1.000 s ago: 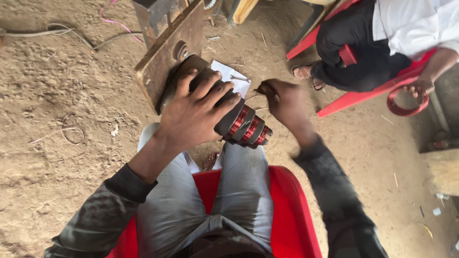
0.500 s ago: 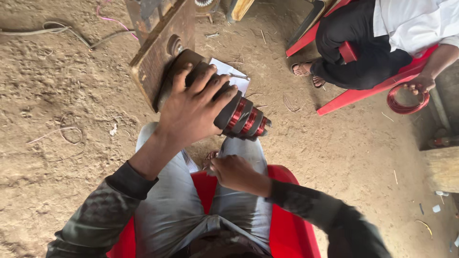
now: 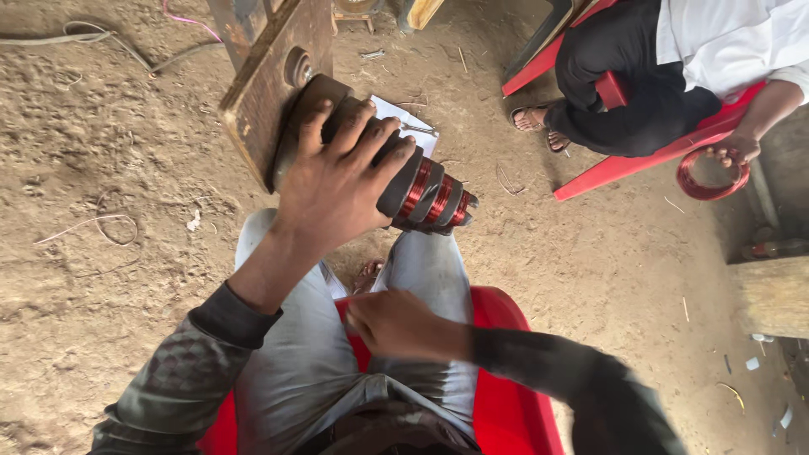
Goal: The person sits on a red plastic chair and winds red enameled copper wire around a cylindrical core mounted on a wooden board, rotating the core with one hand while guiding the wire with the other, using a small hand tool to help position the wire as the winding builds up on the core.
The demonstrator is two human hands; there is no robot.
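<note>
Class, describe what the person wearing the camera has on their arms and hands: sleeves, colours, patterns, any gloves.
Both arms wear long dark grey sleeves; the left sleeve shows a faint diamond pattern and a plain dark cuff. The left hand and right hand are bare, without gloves.
</note>
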